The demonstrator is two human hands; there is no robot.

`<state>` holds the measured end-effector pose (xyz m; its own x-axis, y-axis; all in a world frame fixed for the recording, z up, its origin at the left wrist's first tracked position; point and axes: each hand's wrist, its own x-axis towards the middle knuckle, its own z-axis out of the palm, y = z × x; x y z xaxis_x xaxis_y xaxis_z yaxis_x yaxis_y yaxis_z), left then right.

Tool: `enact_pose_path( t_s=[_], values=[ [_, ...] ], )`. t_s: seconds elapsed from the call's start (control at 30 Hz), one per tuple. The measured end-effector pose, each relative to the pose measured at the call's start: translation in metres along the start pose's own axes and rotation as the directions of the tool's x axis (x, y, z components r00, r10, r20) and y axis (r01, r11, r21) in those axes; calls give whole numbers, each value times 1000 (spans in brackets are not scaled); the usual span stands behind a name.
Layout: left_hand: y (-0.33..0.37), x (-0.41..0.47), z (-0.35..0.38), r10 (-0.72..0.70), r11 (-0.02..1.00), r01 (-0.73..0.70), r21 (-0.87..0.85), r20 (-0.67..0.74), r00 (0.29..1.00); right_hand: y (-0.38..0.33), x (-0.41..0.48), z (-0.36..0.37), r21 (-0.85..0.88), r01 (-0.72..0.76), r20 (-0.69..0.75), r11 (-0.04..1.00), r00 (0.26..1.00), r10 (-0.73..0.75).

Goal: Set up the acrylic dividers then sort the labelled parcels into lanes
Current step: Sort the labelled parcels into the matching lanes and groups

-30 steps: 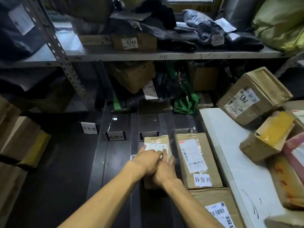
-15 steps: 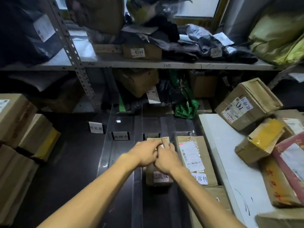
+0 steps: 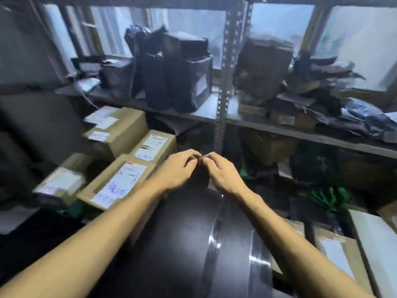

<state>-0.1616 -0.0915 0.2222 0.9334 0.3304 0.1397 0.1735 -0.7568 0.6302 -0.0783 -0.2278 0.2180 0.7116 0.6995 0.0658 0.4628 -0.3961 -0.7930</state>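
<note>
View blurred throughout; fine print unreadable. Left hand point(image 3: 178, 171) and right hand point(image 3: 223, 173) are raised side by side over the far end of a glossy black work surface point(image 3: 178, 244). The fingers of both are curled and their tips nearly meet; cannot tell whether anything is pinched between them.

Acrylic dividers point(image 3: 214, 244) show as thin clear strips with white glints, running near to far on that surface, right of centre.

Labelled parcels: three plain brown cardboard cartons stacked left of the hands. The nearest carton point(image 3: 101, 190) carries a white label with a red mark at its top and blue handwriting, illegible. The second carton point(image 3: 166, 148) and third carton point(image 3: 129, 132) carry similar white labels. A taped carton point(image 3: 354, 254) lies near right.

Behind stand a grey perforated metal upright point(image 3: 223, 100) and a shelf board point(image 3: 279, 130) bearing crumpled black polythene bags point(image 3: 178, 82). A green bag point(image 3: 328, 196) lies to the right
</note>
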Motion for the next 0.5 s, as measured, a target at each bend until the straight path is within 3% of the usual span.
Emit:
enact_pose_path(
  t_s=[0.13, 0.27, 0.5],
  values=[
    [-54, -43, -89, -93, 991, 81, -109, -114, 989, -84, 18, 52, 61, 82, 32, 995, 996, -84],
    [-109, -79, -162, -143, 988, 129, -84, -203, 969, -154, 34, 113, 55, 143, 44, 988, 988, -146],
    [-187, -92, -216, -283, 954, 247, -169, -245, 927, -192, 70, 189, 24, 131, 68, 991, 989, -133]
  ],
)
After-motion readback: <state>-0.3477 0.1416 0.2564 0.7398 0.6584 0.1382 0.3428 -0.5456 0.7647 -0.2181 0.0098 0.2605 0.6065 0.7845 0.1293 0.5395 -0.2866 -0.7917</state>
